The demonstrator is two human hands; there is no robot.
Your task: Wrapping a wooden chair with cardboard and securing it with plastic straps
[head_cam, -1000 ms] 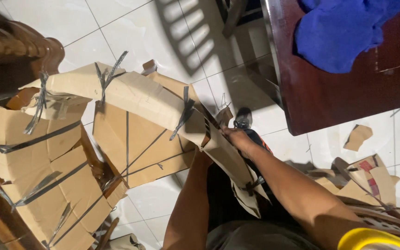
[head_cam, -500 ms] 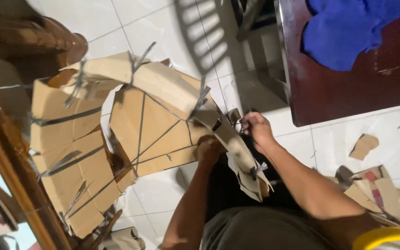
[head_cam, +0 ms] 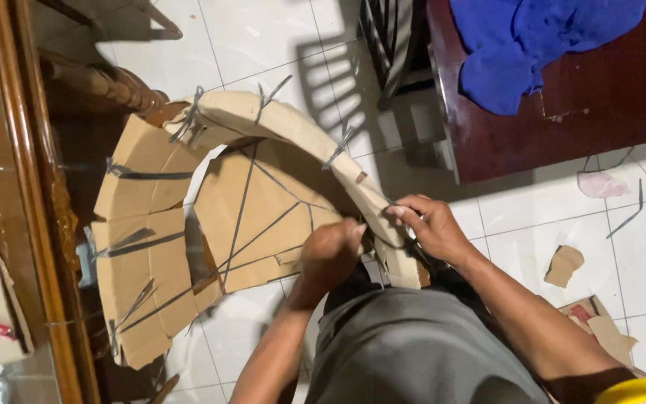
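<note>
On the white tiled floor [head_cam: 263, 45], between dark wooden furniture [head_cam: 31, 187] and a dark red table [head_cam: 562, 120] bearing a blue cloth [head_cam: 532, 37], a taped cardboard arch [head_cam: 211, 217] stands before the person, left hand [head_cam: 330, 251] and right hand [head_cam: 428, 224] both closed on its near end, small cardboard scraps [head_cam: 564, 265] nearby.

**Both hands closed at centre frame, forearms converging**

Left hand [head_cam: 330, 251]: curled into a loose fist, back of the hand toward the camera, fingertips hidden beneath. Wrist slightly bent; forearm rises from the lower edge, near vertical. Right hand [head_cam: 431, 224]: fingers [head_cam: 405, 213] bent and drawn together in a pinch, thumb tucked under. Forearm enters from the lower right, angled up and leftward. The two hands sit near each other, not touching.
</note>
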